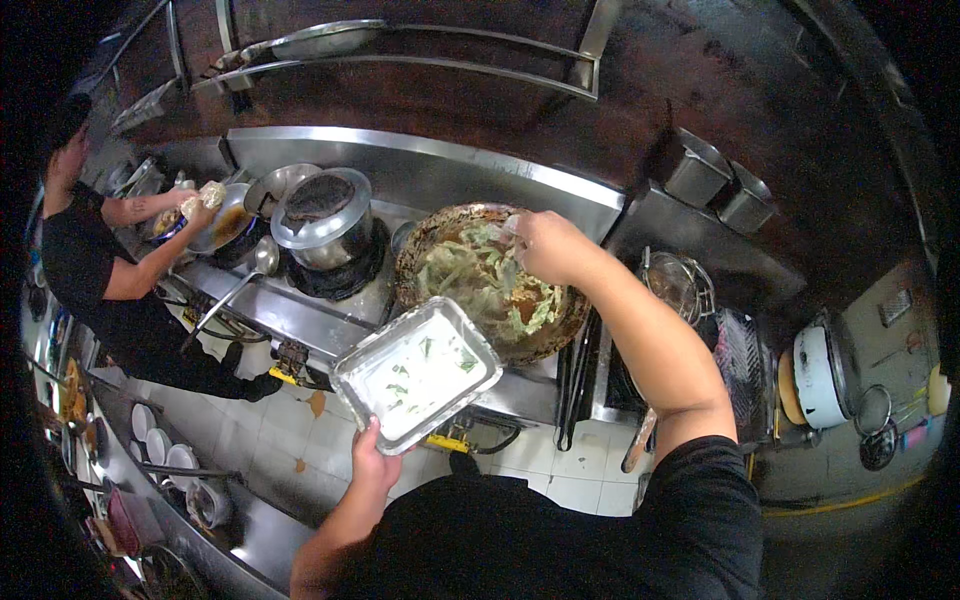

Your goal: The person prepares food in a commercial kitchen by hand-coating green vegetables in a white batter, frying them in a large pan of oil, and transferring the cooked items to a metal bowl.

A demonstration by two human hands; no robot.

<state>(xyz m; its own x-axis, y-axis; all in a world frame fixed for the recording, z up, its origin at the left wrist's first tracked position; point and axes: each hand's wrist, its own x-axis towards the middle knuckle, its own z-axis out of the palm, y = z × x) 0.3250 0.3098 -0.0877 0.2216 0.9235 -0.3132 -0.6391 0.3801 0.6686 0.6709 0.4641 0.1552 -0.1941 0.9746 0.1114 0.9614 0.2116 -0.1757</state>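
Observation:
My left hand [373,465] grips the near corner of a tilted rectangular metal tray [454,406]. White batter or flour coats its inside, with several scraps of green leaf stuck there. Beyond and to the right of the tray sits a large, dark-crusted wok [418,241] on the stove. Pale-coated green leaves [480,261] and browned bits lie in it, under a slight haze. Over the wok's right side is my right hand [551,244], back of the hand upward. Its fingertips point down near the leaves; whether they pinch one is hidden.
A lidded metal pot [330,225] stands left of the wok, near a ladle [266,256]. Further left, a co-worker's gloved hands [212,196] are over a pan. Long-handled tools [572,394] and a wire strainer [670,281] lie to the right.

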